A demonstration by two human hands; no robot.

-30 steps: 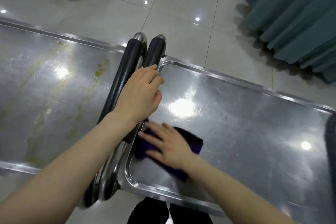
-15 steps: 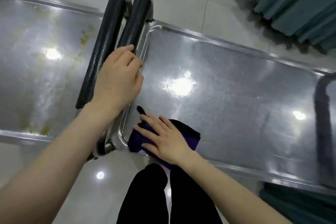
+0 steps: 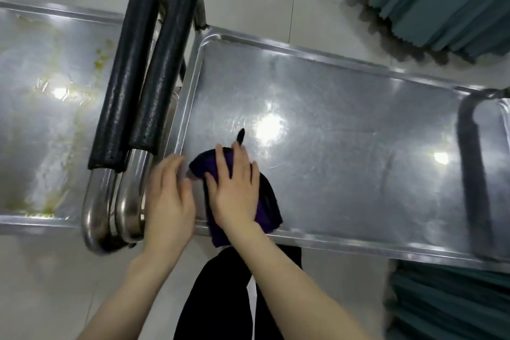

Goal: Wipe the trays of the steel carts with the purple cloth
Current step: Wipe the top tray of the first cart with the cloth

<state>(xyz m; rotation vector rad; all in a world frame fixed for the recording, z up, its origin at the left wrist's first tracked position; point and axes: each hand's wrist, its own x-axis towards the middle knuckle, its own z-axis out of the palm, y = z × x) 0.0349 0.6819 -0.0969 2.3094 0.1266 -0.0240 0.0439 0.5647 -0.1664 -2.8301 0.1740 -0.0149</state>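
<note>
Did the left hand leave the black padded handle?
Yes. The left hand slid toward the person, off the black padded handle, to the steel tray's near corner beside the purple cloth.

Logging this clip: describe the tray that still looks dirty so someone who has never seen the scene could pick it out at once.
Find the two black padded handles side by side, left of centre. The left-hand tray beyond them is it: unlike the shiny right-hand tray, where the purple cloth lies, it carries yellowish streaks.
</note>
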